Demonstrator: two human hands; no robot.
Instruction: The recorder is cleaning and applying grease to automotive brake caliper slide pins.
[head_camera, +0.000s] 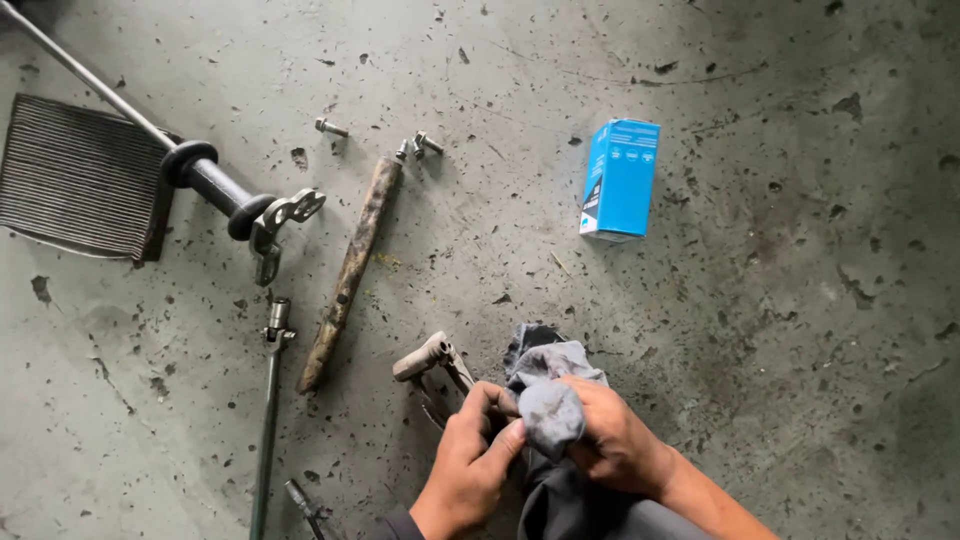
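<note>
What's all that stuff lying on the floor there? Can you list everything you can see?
Floor: one, grey pitted concrete, fills the view.
Ribbed panel: one, dark grey, far left.
Long rod with black grip: one, metal, runs from the top left over the panel, bracket at its end.
Thin rod: one, grey metal, lower left, upright in the picture.
Rusty bar: one, brown, left of centre, slanted.
Bolts: about three, silver, near the bar's top end.
Box: one, blue, upper right of centre.
Metal part: one, beige and grey, just above the hands.
Cloth: one, grey, bunched at the hands.
Left hand: at the part, touching the cloth.
Right hand: gripping the cloth.
</note>
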